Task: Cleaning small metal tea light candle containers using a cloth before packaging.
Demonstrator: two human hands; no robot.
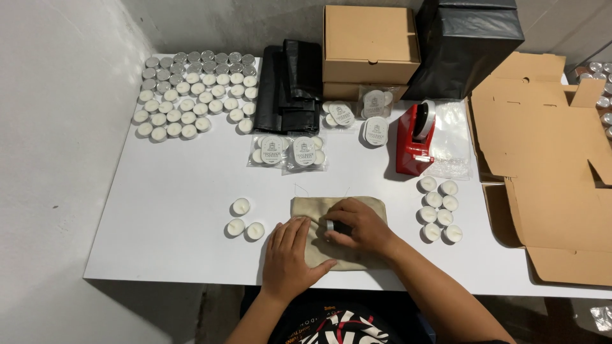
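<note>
Low in the middle of the frame, a beige cloth pouch (pixel 347 220) is lying on the white tabletop (pixel 178 191). The left hand (pixel 290 255) is pressing flat and open on the pouch's left end. The right hand (pixel 358 224) is curling its fingers around a small tealight candle (pixel 333 227) in a silver cup, right on top of the pouch. Three loose tealights (pixel 244 220) are sitting just left of the pouch, and six more (pixel 440 209) are sitting to its right. A big bunch of tealights (pixel 191 95) is filling the upper left. A red tape dispenser (pixel 413 140) is standing right of middle, near flat cardboard (pixel 548 159) on the right side.
</note>
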